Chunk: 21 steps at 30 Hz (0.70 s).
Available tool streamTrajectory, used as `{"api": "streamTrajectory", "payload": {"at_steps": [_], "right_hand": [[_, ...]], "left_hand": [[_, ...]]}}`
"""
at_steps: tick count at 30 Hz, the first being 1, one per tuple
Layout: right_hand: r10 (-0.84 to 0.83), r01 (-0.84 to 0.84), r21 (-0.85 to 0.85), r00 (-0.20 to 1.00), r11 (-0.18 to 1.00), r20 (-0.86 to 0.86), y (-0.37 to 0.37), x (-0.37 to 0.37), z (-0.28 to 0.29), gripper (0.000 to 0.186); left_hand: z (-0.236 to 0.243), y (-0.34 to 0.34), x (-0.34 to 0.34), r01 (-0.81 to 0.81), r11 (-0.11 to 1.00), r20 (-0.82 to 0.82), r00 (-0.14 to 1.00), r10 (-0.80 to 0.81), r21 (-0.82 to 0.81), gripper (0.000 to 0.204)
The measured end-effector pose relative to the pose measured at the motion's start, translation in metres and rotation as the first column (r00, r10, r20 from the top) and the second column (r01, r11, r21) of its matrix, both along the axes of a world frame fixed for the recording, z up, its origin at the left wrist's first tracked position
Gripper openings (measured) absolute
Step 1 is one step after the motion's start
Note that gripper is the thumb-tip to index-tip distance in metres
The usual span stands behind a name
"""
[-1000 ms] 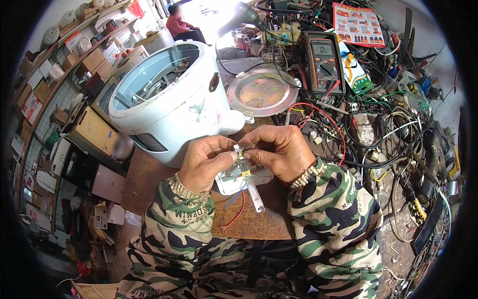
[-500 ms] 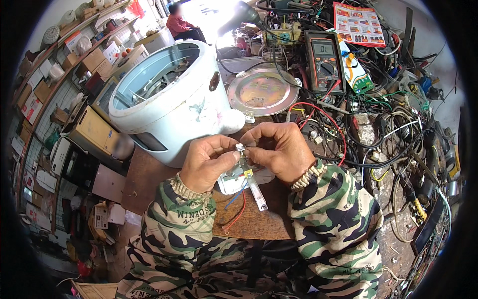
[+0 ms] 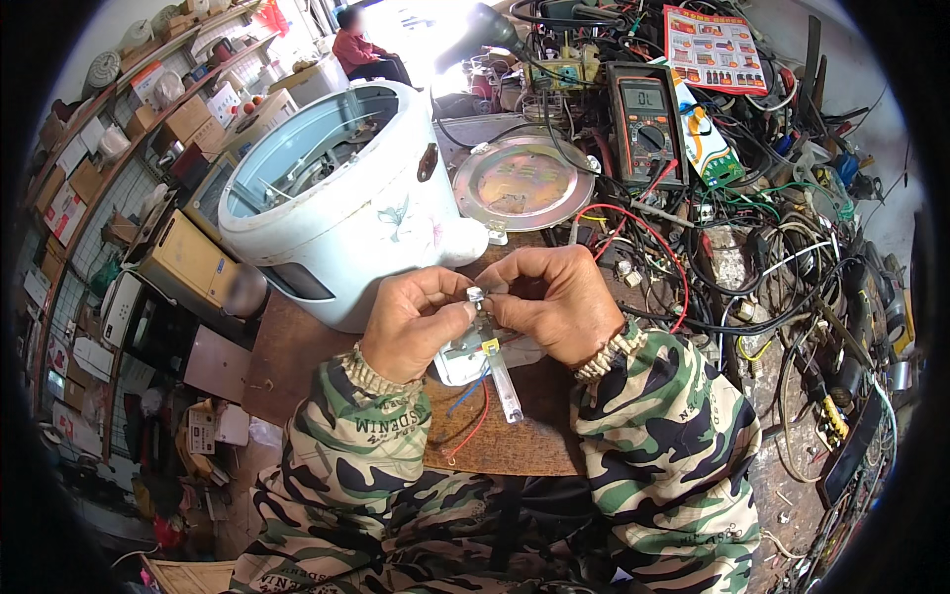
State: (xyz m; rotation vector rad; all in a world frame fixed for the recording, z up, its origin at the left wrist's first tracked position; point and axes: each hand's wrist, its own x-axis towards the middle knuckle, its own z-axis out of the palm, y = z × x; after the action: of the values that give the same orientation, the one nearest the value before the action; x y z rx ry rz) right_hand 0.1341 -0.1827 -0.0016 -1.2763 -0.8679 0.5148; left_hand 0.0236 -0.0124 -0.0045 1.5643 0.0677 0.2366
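Between my hands is a small metal part with a long pale strip [image 3: 505,388], a yellow piece [image 3: 491,346] and a red wire [image 3: 484,421] and a blue wire [image 3: 465,397] hanging from it. My left hand [image 3: 416,322] pinches its upper end between thumb and fingers. On the other side my right hand [image 3: 554,297] is closed with its fingertips at a small shiny piece [image 3: 475,294] on top; whatever sits in that pinch is too small to make out. Below and behind lies a white plate-like part [image 3: 450,366], partly covered by the left hand.
A pale blue rice-cooker-like housing [image 3: 346,233] lies tilted at the left, beside a round metal plate [image 3: 524,183]. A multimeter [image 3: 648,124] with a red lead stands behind at the right. Tangled cables [image 3: 792,267] cover the right side. A person [image 3: 366,49] sits far back.
The pale strip's lower end has shifted slightly left. Both hands keep nearly the same place and pinch.
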Motion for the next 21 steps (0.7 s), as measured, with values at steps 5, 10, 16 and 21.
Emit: {"api": "streamTrajectory", "payload": {"at_steps": [5, 10, 16, 21], "right_hand": [[-0.02, 0.02, -0.037, 1.0, 0.999, 0.001, -0.002, -0.001, 0.005, 0.013], [-0.004, 0.004, -0.024, 1.0, 1.0, 0.004, -0.003, 0.001, 0.002, 0.011], [-0.186, 0.186, 0.078, 0.983, 0.979, -0.012, -0.03, 0.028, 0.029, 0.006], [-0.205, 0.427, -0.254, 0.773, 0.868, 0.601, -0.061, 0.06, 0.017, 0.014]], "left_hand": [[0.004, 0.002, -0.002, 0.01, 1.0, -0.025, 1.0, -0.011, -0.024, 0.022], [0.004, -0.003, 0.0, -0.015, 0.999, -0.035, 0.999, 0.014, -0.051, 0.02], [0.003, 0.001, -0.001, -0.115, 0.991, -0.033, 0.993, 0.112, -0.073, 0.023], [0.008, 0.006, 0.002, -0.105, 0.994, -0.064, 0.992, 0.104, -0.012, 0.024]]}}
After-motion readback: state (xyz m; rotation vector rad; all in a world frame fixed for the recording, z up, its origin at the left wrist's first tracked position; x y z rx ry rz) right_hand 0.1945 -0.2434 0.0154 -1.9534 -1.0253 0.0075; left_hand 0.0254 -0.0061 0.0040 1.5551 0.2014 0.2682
